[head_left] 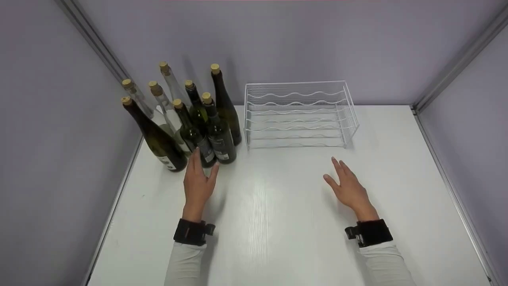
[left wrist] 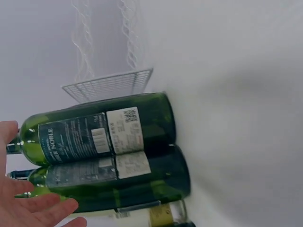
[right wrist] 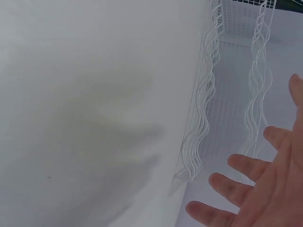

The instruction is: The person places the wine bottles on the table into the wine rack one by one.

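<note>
My left hand (head_left: 198, 186), fingers straight and thumb spread, is just in front of a group of corked wine bottles at the back left. Its fingertips overlap a dark green bottle (head_left: 194, 137) in the head view; whether they touch it I cannot tell. Beside that bottle stands another labelled green bottle (head_left: 222, 143). In the left wrist view, a green bottle (left wrist: 94, 135) shows its dark and white labels. My right hand (head_left: 349, 190) holds nothing, its fingers extended above the table. A white two-level wire rack (head_left: 297, 103) with wavy bars stands beyond it.
Near the left edge leans or stands a tall dark bottle (head_left: 158, 135), with clear bottles (head_left: 172, 85) behind. A tall brown bottle (head_left: 226, 103) is close to the rack's left side. Pale panels (head_left: 293, 43) enclose the white table (head_left: 278, 218) at the back and sides.
</note>
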A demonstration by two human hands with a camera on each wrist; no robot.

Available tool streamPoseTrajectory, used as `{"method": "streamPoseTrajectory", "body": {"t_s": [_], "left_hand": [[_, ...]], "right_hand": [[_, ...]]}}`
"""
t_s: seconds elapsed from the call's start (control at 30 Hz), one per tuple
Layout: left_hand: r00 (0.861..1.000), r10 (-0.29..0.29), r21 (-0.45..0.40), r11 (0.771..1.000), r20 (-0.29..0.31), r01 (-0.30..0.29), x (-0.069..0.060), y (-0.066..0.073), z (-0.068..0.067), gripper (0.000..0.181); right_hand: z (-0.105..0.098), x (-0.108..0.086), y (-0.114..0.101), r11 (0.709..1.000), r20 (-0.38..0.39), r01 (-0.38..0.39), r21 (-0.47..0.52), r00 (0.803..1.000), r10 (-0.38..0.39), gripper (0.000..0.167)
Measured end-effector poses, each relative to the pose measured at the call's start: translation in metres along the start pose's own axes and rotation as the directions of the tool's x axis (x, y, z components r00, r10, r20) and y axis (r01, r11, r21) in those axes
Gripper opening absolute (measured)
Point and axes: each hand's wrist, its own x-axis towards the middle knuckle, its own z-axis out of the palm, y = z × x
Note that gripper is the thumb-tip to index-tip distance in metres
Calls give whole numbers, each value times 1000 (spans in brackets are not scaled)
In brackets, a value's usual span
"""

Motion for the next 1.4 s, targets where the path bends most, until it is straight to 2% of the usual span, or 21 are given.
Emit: {"method": "streamPoseTrajectory", "body": {"t_s": [0.13, 0.4, 0.8, 0.9, 1.2, 1.4], "left_hand": [[1000, 20, -27, 999, -5, -20, 9, 9, 2, 74], [995, 79, -59, 995, -60, -83, 29, 25, 11, 77], [989, 87, -71, 993, -121, -96, 60, 43, 17, 78], [991, 72, -74, 994, -115, -80, 67, 47, 17, 79], [998, -20, -97, 995, -57, 15, 81, 52, 21, 84], [998, -27, -71, 997, -58, 23, 83, 54, 26, 90]], "right_hand": [[5, 1, -6, 1000, 11, 11, 11, 1000, -11, 78], [14, 4, -19, 999, 44, 29, 37, 999, -30, 77], [21, 4, -26, 998, 46, 46, 40, 998, -47, 77], [22, 3, -27, 998, 51, 46, 41, 998, -48, 79], [27, 7, -31, 995, 63, 69, 75, 995, -74, 77], [32, 9, -39, 984, 86, 92, 156, 991, -106, 76]]}}
